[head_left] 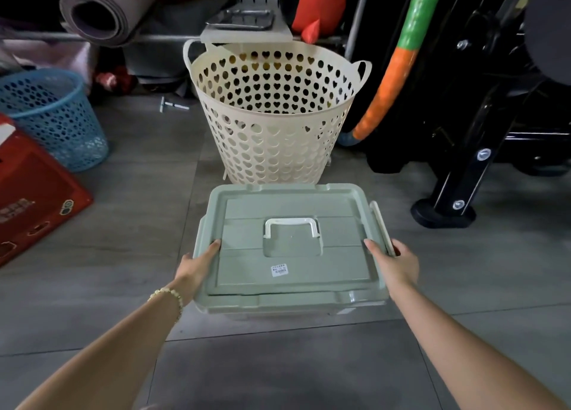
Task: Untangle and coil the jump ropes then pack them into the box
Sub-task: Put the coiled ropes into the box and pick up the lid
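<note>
Box [278,305], pale green plastic, sits on the grey tiled floor [278,363] straight in front of the person, with its lid [278,202] lying on top. The lid's near edge is set back a little, so a strip of the box's near rim shows. A white handle [292,225] lies flat in the lid's middle recess, a small label [279,270] is stuck nearer the person, and a white latch [381,224] stands out along the right edge. 2 hands hold the lid. The left hand [197,267] has its thumb laid on the left edge and its other fingers out of sight beneath; the right hand [398,264] has its thumb on top and its fingers curled round the right edge by the latch. Just beyond the box, almost touching its far edge, stands a cream basket [272,150] with heart-shaped holes. Left of the box the floor lies bare as far as a red crate [34,199] and a blue basket [61,125]. To the right, a black metal frame [463,178] plants its foot near the far right corner. Bare tiles run from the near rim toward the person.
</note>
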Demonstrator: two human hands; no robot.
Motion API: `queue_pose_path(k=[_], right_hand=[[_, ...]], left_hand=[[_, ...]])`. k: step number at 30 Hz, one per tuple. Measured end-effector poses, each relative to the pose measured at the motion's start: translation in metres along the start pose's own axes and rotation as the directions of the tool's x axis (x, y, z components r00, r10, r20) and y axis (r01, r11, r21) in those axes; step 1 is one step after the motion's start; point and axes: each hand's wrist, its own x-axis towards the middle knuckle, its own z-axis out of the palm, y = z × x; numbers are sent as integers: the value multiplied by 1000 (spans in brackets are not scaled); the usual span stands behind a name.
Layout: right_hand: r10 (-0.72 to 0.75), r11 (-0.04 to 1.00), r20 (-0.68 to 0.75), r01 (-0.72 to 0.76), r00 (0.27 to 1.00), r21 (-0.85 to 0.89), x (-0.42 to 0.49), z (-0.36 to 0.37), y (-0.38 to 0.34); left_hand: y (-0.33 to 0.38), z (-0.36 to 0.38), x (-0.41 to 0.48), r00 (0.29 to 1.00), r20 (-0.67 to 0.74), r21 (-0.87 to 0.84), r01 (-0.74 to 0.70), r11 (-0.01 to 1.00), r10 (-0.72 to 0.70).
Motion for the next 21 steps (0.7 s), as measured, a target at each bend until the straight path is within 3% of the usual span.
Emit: queue_pose_path(k=[7, 9, 10, 12, 13, 14, 16, 18, 21], right_hand=[[-205, 961, -48, 192, 978, -199, 4, 7, 3], [-280, 918, -65, 247, 958, -309, 1, 9, 3], [-384, 852, -60, 330, 921, -406, -3, 12, 2], [-559, 670, 122, 533, 821, -518, -20, 23, -5], [-564, 600, 289, 624, 774, -500, -33, 31, -11], [-539, 538, 457, 706, 708, -461, -45, 39, -15], [-488, 420, 686, 834, 540, -358, -69, 52, -16], [-462, 284, 789, 910, 405, -301, -86, 58, -14], [-391, 206, 849, 933, 355, -295, -90, 58, -16]], left_hand=[[-2, -5, 1, 999, 40, -36, -13, 999, 14], [-4, -11, 3, 985, 166, -69, 62, 996, -50], [-5, -14, 3, 963, 251, -59, 118, 991, -99], [-5, -17, -3, 948, 299, -61, 130, 990, -106], [-4, -17, -8, 970, 237, -73, 77, 994, -58], [-3, -15, -10, 995, 101, -69, -11, 998, 17], [0, -11, -12, 966, -142, 74, -207, 975, 216], [2, -8, -18, 925, -175, 185, -306, 934, 338], [-1, -5, -18, 916, -170, 229, -323, 918, 364]])
